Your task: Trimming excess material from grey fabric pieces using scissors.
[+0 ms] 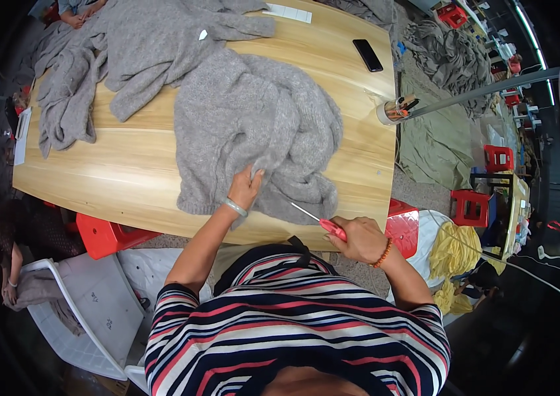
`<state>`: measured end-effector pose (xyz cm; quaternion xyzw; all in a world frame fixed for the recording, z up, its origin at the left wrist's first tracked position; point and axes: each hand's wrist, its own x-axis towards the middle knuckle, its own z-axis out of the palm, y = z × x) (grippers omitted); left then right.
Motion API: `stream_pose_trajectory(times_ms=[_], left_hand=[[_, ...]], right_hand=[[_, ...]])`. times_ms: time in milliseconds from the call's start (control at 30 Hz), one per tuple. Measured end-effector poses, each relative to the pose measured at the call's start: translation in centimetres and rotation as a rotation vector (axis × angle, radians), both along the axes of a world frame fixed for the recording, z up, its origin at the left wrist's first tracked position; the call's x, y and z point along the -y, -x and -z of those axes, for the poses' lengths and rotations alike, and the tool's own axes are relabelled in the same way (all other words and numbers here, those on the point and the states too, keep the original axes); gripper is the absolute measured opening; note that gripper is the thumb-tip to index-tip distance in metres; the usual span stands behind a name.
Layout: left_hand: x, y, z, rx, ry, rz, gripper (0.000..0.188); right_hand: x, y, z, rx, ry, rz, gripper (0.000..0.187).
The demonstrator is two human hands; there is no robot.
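A bunched grey knit sweater (247,125) lies on the wooden table in front of me. My left hand (245,189) grips its near part, with fingertips partly sunk in the folds. In my right hand (360,239), just off the table's near edge, is a red-handled tool (333,229) with a thin metal shaft. Its shaft points up and left, over the sweater's lower right part; whether the tip touches the knit I cannot tell. What kind of tip it has is too small to make out.
More grey knitwear (151,46) covers the table's (121,168) far left. A black phone (367,55) and a tool cup (395,110) lie along the right side. Red stools (105,234) stand around. At the lower left a person bends by a white bin (105,297).
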<state>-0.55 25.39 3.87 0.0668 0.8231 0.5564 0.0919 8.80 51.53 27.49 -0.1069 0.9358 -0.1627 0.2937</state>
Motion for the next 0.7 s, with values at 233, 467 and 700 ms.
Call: stream_pose_trajectory(times_ms=[233,467,700], left_hand=[[1.0,-1.3,-2.4,-0.039,-0.111,0.049,0.031],[-1.4,2.2,2.3,-0.037,-0.109,-0.134,0.02],[1.4,-1.1,-1.4,0.334,-0.267,-0.028,0.012]], right_hand=[[-0.2,0.1,1.1,-0.099,0.029,0.017,0.031],[1.1,0.5,1.6,-0.052,-0.091,-0.063,0.031],[0.3,0.9,1.6,-0.138,0.004,0.055,0.027]])
